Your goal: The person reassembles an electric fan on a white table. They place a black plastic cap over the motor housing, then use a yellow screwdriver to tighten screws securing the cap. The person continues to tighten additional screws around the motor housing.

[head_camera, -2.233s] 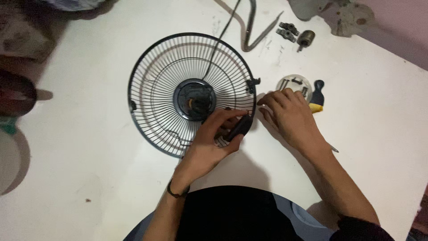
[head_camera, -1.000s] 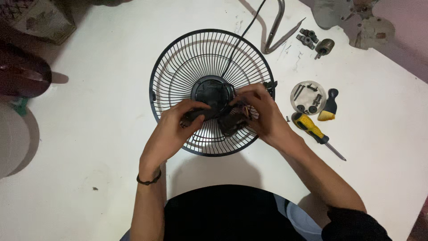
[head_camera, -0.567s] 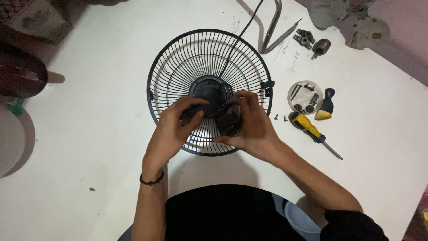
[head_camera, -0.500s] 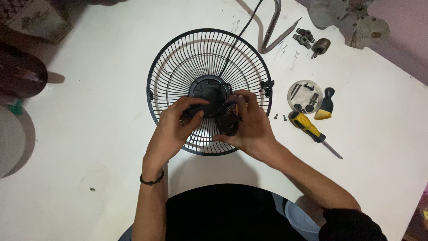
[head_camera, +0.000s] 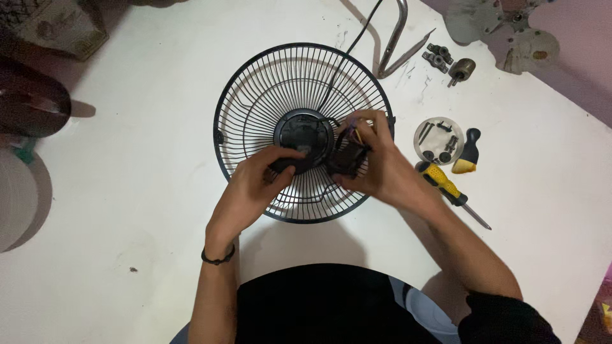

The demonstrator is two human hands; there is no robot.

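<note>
A black wire fan guard (head_camera: 268, 95) lies flat on the white table, with a round black hub (head_camera: 303, 130) at its middle and a black cable running off to the far side. My left hand (head_camera: 255, 188) grips a dark part at the hub's near left edge. My right hand (head_camera: 382, 169) holds a small black boxy part (head_camera: 347, 156) with coloured wires against the hub's right side. Both hands rest over the guard's near half.
A yellow-handled screwdriver (head_camera: 446, 188) and a short yellow-and-black tool (head_camera: 468, 153) lie right of the guard, beside a small round dish of screws (head_camera: 438, 137). Small metal parts (head_camera: 449, 64) and a bent metal bar (head_camera: 395, 38) lie far right. Dark objects (head_camera: 32, 105) stand left.
Both hands came together over the hub from the guard's right edge. Since then they have barely shifted; the right hand now presses the black part closer to the hub.
</note>
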